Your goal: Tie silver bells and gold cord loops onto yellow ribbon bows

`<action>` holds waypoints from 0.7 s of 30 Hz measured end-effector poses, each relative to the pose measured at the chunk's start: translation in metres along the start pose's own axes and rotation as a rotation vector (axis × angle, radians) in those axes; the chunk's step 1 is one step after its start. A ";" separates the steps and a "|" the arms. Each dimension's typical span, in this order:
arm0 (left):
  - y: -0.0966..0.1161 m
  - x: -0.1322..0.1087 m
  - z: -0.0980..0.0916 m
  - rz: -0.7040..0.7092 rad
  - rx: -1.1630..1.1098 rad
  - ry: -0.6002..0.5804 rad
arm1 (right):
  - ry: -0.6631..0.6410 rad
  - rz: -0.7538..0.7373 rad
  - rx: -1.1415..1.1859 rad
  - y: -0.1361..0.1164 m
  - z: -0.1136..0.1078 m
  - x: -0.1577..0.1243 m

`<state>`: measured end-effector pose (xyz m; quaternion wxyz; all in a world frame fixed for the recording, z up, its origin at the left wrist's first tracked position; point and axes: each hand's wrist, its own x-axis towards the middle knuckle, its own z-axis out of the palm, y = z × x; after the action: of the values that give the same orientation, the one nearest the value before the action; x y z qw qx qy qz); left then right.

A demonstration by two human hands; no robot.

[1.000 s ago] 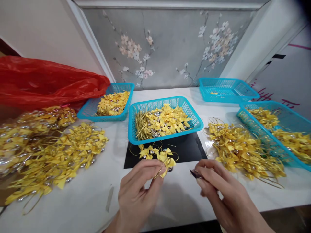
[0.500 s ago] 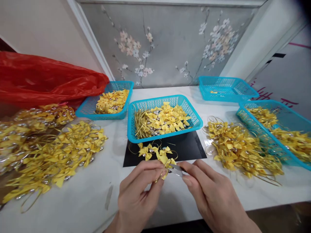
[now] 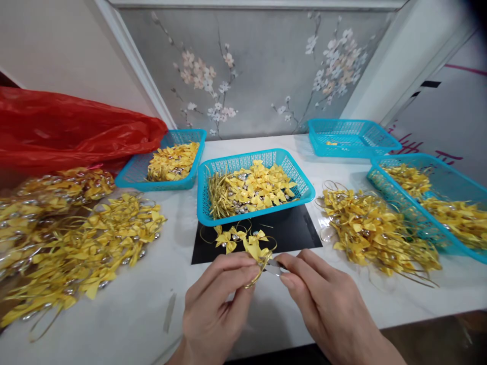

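Observation:
My left hand (image 3: 216, 299) pinches a small yellow ribbon bow (image 3: 262, 253) with a gold loop, near the table's front edge. My right hand (image 3: 323, 304) is closed on a small metal cutter (image 3: 273, 267), whose tip touches the bow's gold loop. Both hands meet just in front of a black mat (image 3: 292, 233). A couple of loose yellow bows (image 3: 232, 237) lie on the mat. Right behind it stands a turquoise basket (image 3: 304, 190) with gold strings and yellow bows.
Heaps of yellow bows lie at the left (image 3: 87, 243) and the right (image 3: 376, 233). More turquoise baskets stand at the back left (image 3: 131, 177), back right (image 3: 353, 134) and far right (image 3: 452, 182). A red plastic bag (image 3: 68, 126) lies at the left. A flowered wall panel closes the back.
My right hand came in from the right with the cutter and brought its tip to the bow in my left hand. The left hand has hardly moved.

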<state>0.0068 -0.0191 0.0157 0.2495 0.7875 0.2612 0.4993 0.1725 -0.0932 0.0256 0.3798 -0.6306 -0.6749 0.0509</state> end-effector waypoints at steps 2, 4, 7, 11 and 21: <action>0.000 0.000 0.000 0.003 0.005 0.004 | 0.001 0.006 0.008 0.000 0.001 0.001; 0.000 0.000 0.000 0.007 0.015 0.012 | 0.010 0.007 0.015 0.000 0.002 0.002; 0.000 0.000 0.000 0.017 0.023 0.006 | 0.024 0.004 0.032 0.001 0.003 0.002; -0.001 0.000 0.000 0.037 0.016 -0.008 | 0.020 0.024 0.073 0.001 0.005 0.000; -0.004 0.000 0.003 -0.145 -0.026 0.073 | -0.139 0.077 0.240 0.017 0.001 -0.011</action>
<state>0.0089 -0.0166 0.0114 0.2857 0.7445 0.3201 0.5116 0.1848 -0.0995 0.0108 0.4024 -0.6012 -0.6639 0.1894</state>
